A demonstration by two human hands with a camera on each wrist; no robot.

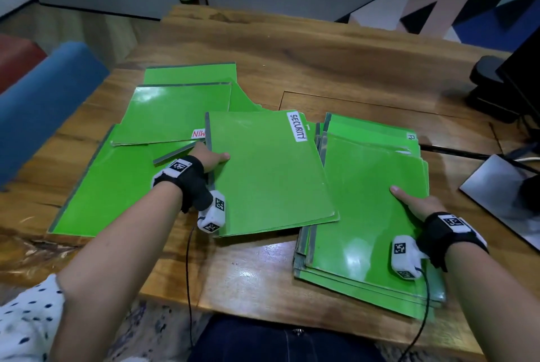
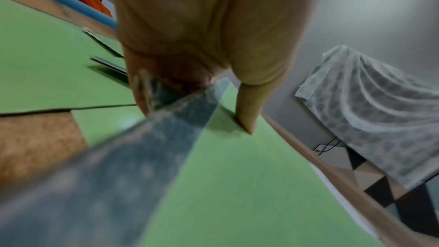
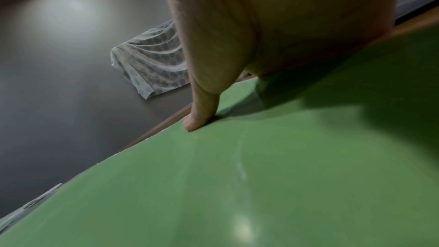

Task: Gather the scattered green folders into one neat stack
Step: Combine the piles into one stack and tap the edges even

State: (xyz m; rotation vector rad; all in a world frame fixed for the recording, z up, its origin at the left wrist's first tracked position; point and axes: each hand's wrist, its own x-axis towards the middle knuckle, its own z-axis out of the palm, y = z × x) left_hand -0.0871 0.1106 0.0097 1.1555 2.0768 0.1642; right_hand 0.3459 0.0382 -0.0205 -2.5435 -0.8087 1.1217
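The left hand (image 1: 211, 158) pinches the grey-taped spine edge of the SECURITY folder (image 1: 268, 174), thumb on top, fingers beneath, the folder lifted at table centre; the right hand (image 1: 416, 204) grips the right edge of the stack (image 1: 365, 215) at 4 o'clock, thumb pressed flat on its top cover, fingers hidden under; three more glossy green folders (image 1: 175, 110) lie overlapped from 9 to 11 o'clock on the varnished wooden table (image 1: 336, 63); all are flat, rectangular, grey-spined
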